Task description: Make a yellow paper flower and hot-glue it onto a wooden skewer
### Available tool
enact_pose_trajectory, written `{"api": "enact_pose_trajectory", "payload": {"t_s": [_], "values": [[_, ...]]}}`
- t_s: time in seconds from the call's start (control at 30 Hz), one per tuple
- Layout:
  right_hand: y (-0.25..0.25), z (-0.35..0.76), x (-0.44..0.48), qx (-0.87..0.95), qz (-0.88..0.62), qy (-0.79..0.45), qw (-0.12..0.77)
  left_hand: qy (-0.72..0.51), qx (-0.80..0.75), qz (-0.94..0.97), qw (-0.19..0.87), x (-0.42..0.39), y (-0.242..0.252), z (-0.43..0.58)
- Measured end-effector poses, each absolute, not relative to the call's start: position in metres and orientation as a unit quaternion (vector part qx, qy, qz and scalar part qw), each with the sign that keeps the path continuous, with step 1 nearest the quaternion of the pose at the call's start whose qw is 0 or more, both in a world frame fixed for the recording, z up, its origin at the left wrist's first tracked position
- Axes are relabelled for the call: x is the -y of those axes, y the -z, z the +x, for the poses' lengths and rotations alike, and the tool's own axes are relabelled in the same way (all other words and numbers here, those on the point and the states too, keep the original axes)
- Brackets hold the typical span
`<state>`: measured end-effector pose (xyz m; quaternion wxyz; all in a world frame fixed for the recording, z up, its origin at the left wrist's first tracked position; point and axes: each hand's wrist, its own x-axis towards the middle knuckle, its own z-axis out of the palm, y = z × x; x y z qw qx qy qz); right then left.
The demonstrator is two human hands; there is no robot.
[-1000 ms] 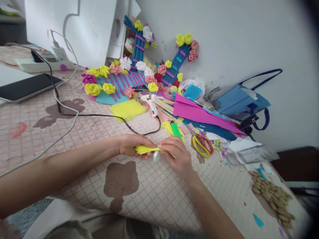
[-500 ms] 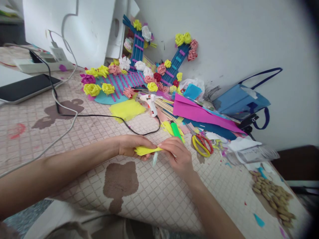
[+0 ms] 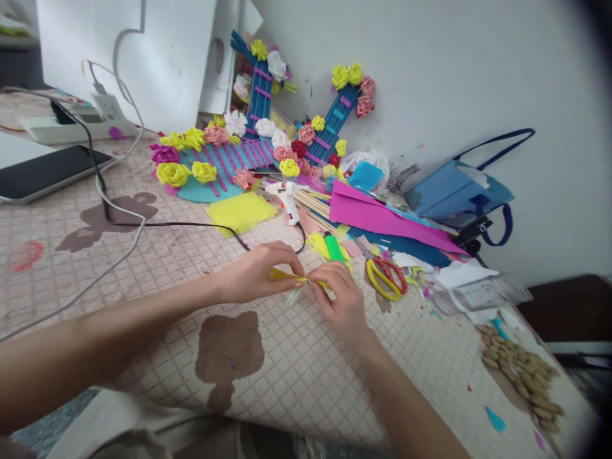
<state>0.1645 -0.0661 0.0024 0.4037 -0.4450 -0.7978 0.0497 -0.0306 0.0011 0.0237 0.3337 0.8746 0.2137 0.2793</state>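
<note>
Left hand (image 3: 253, 271) has risen; it and right hand (image 3: 341, 301) pinch yellow paper (image 3: 282, 275) running left to right.

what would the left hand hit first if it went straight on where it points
Probably the right hand: the left hand points at its fingertips, with yellow paper held between them. The gap looks tiny, though depth is unclear.
</note>
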Motion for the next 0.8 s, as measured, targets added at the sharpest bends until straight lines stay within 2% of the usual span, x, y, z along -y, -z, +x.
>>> {"api": "enact_pose_trajectory", "payload": {"t_s": [0.3, 0.4, 0.47, 0.57, 0.67, 0.8], "values": [[0.001, 0.160, 0.068, 0.791, -0.464, -0.047, 0.396, -0.275, -0.189, 0.934, 0.130, 0.005, -0.016, -0.026], [-0.001, 0.157, 0.070, 0.779, -0.472, -0.063, 0.408, -0.275, -0.192, 0.937, 0.092, 0.007, -0.017, -0.025], [-0.003, 0.155, 0.072, 0.754, -0.481, -0.050, 0.445, -0.291, -0.213, 0.927, 0.106, 0.007, -0.017, -0.025], [-0.005, 0.151, 0.078, 0.726, -0.478, 0.011, 0.495, -0.332, -0.280, 0.881, 0.190, 0.005, -0.016, -0.025], [-0.002, 0.146, 0.082, 0.757, -0.473, 0.027, 0.449, -0.342, -0.341, 0.835, 0.262, 0.005, -0.016, -0.025], [0.004, 0.140, 0.082, 0.779, -0.505, 0.033, 0.370, -0.346, -0.374, 0.813, 0.280, 0.005, -0.018, -0.025]]}}
